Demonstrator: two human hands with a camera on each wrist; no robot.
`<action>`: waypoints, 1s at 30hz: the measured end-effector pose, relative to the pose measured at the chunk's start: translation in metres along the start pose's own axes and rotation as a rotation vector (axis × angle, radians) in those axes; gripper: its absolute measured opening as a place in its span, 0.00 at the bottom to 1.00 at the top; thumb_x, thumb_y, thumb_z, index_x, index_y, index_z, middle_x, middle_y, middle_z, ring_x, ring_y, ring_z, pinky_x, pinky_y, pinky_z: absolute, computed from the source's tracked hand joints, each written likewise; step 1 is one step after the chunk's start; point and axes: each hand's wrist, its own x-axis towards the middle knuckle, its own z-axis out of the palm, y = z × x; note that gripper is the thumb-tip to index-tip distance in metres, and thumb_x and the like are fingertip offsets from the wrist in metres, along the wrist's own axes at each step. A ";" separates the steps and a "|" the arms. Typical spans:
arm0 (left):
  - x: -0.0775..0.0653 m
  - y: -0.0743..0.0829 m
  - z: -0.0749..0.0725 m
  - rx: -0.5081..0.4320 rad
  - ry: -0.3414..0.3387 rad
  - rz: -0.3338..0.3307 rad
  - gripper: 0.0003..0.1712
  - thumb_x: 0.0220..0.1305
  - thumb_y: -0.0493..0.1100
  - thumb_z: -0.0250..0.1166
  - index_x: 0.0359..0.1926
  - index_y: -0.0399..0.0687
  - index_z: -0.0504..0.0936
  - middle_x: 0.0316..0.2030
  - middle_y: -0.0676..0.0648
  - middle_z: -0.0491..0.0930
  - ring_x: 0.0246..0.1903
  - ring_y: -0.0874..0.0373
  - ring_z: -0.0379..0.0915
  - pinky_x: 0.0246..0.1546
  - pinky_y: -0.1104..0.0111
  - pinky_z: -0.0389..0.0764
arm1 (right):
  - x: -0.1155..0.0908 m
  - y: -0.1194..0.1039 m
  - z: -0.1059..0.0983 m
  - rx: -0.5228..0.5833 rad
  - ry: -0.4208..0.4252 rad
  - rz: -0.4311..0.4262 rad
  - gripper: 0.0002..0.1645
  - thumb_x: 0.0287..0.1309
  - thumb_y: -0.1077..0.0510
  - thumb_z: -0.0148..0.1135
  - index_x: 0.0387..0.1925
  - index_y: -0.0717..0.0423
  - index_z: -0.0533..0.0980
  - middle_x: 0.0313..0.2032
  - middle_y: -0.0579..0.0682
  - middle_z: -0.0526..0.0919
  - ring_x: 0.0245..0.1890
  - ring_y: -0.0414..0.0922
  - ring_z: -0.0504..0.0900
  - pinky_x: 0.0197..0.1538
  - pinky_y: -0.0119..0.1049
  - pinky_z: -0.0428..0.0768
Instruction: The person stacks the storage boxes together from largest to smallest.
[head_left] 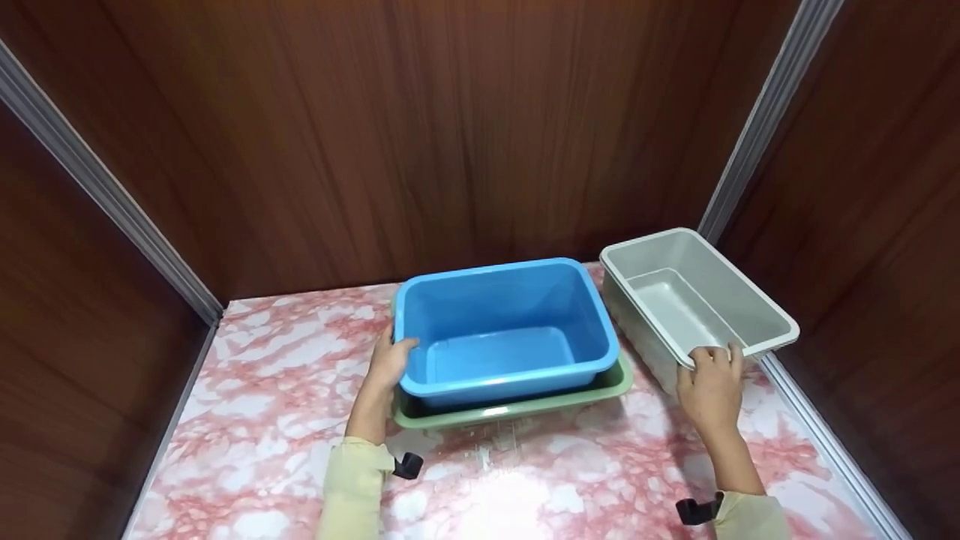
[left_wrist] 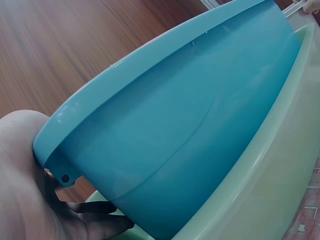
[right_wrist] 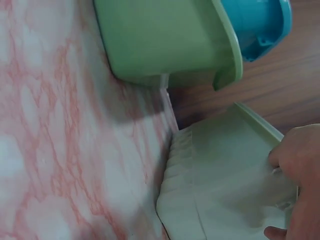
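Observation:
A blue plastic basin (head_left: 499, 356) sits partly inside a green basin (head_left: 517, 411), its rim standing above the green one. My left hand (head_left: 389, 360) grips the blue basin's left end, thumb over the rim; in the left wrist view its fingers (left_wrist: 102, 220) reach beneath, along the outer wall. To the right is a pale grey basin (head_left: 667, 300), set at an angle. My right hand (head_left: 712, 382) holds its near rim, fingers over the edge; the right wrist view shows the thumb against the outer wall of the grey basin (right_wrist: 225, 175). All the basins' visible insides hold nothing.
The table (head_left: 277, 420) has a red and white marbled top. Brown wood-grain panels (head_left: 450, 135) rise behind and on both sides, with metal strips (head_left: 772, 112) at the corners. The grey basin stands close to the right panel.

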 end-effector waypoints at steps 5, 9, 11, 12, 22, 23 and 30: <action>-0.002 0.000 -0.003 -0.005 0.011 0.001 0.41 0.64 0.41 0.55 0.75 0.41 0.51 0.69 0.35 0.58 0.62 0.40 0.61 0.60 0.49 0.65 | -0.005 -0.009 -0.002 -0.018 -0.019 0.028 0.06 0.52 0.67 0.59 0.31 0.69 0.75 0.41 0.69 0.75 0.62 0.67 0.59 0.52 0.71 0.62; -0.003 -0.002 -0.003 -0.010 0.036 0.007 0.40 0.63 0.39 0.56 0.75 0.41 0.53 0.68 0.33 0.59 0.60 0.39 0.63 0.58 0.49 0.66 | -0.011 -0.014 -0.002 -0.013 -0.040 0.063 0.07 0.53 0.65 0.59 0.32 0.67 0.76 0.43 0.67 0.76 0.64 0.66 0.57 0.52 0.70 0.61; -0.003 -0.001 -0.002 -0.004 0.039 0.020 0.40 0.62 0.40 0.56 0.74 0.40 0.53 0.67 0.33 0.60 0.60 0.39 0.64 0.58 0.49 0.67 | -0.014 -0.016 -0.003 -0.008 -0.032 0.082 0.07 0.53 0.64 0.60 0.33 0.66 0.77 0.44 0.65 0.76 0.65 0.65 0.57 0.53 0.70 0.59; -0.002 -0.001 -0.001 -0.001 0.038 0.028 0.40 0.62 0.40 0.56 0.74 0.40 0.54 0.67 0.32 0.60 0.60 0.38 0.64 0.58 0.49 0.67 | -0.015 -0.017 -0.003 -0.007 -0.026 0.091 0.07 0.53 0.64 0.60 0.33 0.66 0.77 0.44 0.64 0.77 0.65 0.64 0.57 0.53 0.70 0.59; 0.001 0.004 0.003 -0.039 0.051 0.020 0.40 0.62 0.39 0.56 0.74 0.42 0.54 0.67 0.33 0.61 0.59 0.39 0.65 0.58 0.47 0.67 | -0.023 -0.023 -0.004 0.029 0.015 0.076 0.07 0.49 0.64 0.63 0.32 0.65 0.79 0.42 0.64 0.78 0.64 0.65 0.58 0.58 0.68 0.52; 0.000 0.004 0.003 -0.038 0.051 0.021 0.40 0.62 0.39 0.56 0.74 0.41 0.54 0.67 0.33 0.61 0.59 0.39 0.65 0.58 0.48 0.67 | -0.023 -0.023 -0.004 0.037 0.025 0.072 0.07 0.48 0.65 0.63 0.31 0.65 0.79 0.41 0.64 0.78 0.63 0.66 0.58 0.59 0.68 0.52; -0.002 0.005 0.003 -0.056 0.064 0.028 0.41 0.60 0.38 0.57 0.74 0.40 0.55 0.67 0.32 0.61 0.58 0.39 0.66 0.57 0.49 0.68 | -0.025 -0.026 -0.005 0.085 0.092 0.022 0.06 0.44 0.67 0.64 0.28 0.66 0.79 0.40 0.65 0.79 0.63 0.68 0.59 0.63 0.65 0.48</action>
